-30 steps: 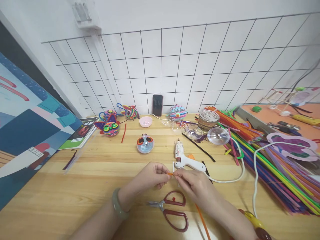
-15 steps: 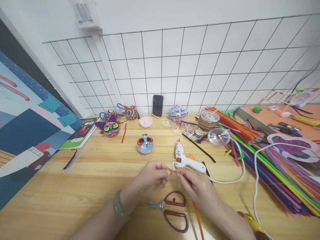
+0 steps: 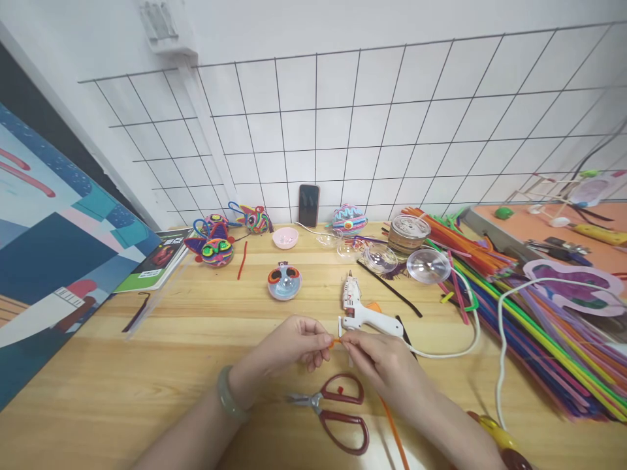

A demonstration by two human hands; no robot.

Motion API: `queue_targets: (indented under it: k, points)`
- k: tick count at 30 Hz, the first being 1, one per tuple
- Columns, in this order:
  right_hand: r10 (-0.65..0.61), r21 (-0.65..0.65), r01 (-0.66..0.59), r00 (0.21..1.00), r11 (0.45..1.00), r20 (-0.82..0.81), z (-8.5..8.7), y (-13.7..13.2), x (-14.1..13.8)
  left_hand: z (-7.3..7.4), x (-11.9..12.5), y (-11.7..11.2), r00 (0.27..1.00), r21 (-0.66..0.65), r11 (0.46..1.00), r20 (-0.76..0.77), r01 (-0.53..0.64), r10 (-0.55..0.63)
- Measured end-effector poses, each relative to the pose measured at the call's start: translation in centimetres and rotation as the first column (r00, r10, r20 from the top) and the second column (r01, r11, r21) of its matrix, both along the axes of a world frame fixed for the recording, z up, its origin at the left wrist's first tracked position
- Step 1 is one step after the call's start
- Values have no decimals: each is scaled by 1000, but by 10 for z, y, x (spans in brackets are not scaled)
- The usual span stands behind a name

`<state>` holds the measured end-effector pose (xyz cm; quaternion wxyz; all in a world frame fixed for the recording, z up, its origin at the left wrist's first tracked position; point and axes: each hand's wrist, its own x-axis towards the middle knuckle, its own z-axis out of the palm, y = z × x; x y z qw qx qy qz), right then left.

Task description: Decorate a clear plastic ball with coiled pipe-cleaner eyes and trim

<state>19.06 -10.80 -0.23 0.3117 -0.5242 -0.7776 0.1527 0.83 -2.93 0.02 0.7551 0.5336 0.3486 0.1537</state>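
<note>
An orange pipe cleaner (image 3: pixel 393 427) runs from my fingertips under my right hand (image 3: pixel 385 359) toward the front edge of the view. Its short end is bent into a small curl between my two hands. My right hand pinches it just beside the curl. On the other side, the thumb and fingers of my left hand (image 3: pixel 300 343) are closed on the curled end. Below the hands lie red-handled scissors (image 3: pixel 316 403), blades pointing left. A white glue gun (image 3: pixel 366 316) rests just beyond my right hand. Farther back is a clear plastic half-ball (image 3: pixel 285 289) with orange-and-black eye shapes.
Bundles of coloured pipe cleaners (image 3: pixel 543 352) fill the right side. A round jar (image 3: pixel 409 236), clear half-balls (image 3: pixel 429 266) and a pink bowl (image 3: pixel 285 238) stand toward the back. Decorated balls (image 3: pixel 217 251) sit at back left. A phone (image 3: pixel 309 205) leans on the wall. A white cord (image 3: pixel 500 365) loops at right.
The short end of the orange pipe cleaner, nearly straight before, is now bent into a small curl. My left fingers have shifted slightly down. The scissors and glue gun stay put.
</note>
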Motion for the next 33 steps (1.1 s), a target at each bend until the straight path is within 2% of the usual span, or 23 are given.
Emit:
queue_targets:
  k: [3, 6, 9, 12, 15, 18, 22, 25, 28, 30, 33]
  points:
    - [-10, -3, 10, 1000, 1000, -18, 1, -1, -1, -2, 1, 0, 1000, 30, 1000, 29, 6, -6]
    - [-40, -14, 39, 997, 999, -71, 1, -1, -3, -1, 3, -2, 999, 69, 997, 36, -36, 34]
    - [-89, -8, 88, 987, 996, -137, -3, -2, -5, 0, 9, -5, 992, 98, 988, 35, -123, 120]
    - [-122, 25, 130, 971, 991, -204, -7, -3, -9, -2, 17, -10, 963, 93, 961, 96, -260, 251]
    - [-111, 26, 122, 960, 992, -259, -8, -3, -13, -5, 24, -17, 926, 70, 930, 143, -362, 350]
    - [-85, 15, 93, 953, 996, -289, -6, -2, -13, -5, 26, -20, 905, 36, 913, 157, -405, 396]
    - [-95, 25, 105, 965, 994, -245, -3, 1, -6, 0, 21, -17, 937, -47, 947, 138, -317, 320]
    - [-56, 25, 61, 984, 998, -171, 0, 3, 1, 3, 14, -12, 968, -72, 971, 94, -227, 233]
    - [7, 12, -5, 995, 1000, -98, 2, 4, 4, 4, 8, -8, 997, 27, 997, 11, -71, 70]
    - [35, 17, -34, 998, 999, -54, 3, 4, 4, 2, 5, -6, 999, 96, 995, -17, 34, -32]
    - [44, 20, -43, 999, 999, -16, 3, 4, 4, 0, 3, -5, 997, 153, 986, -29, 72, -68]
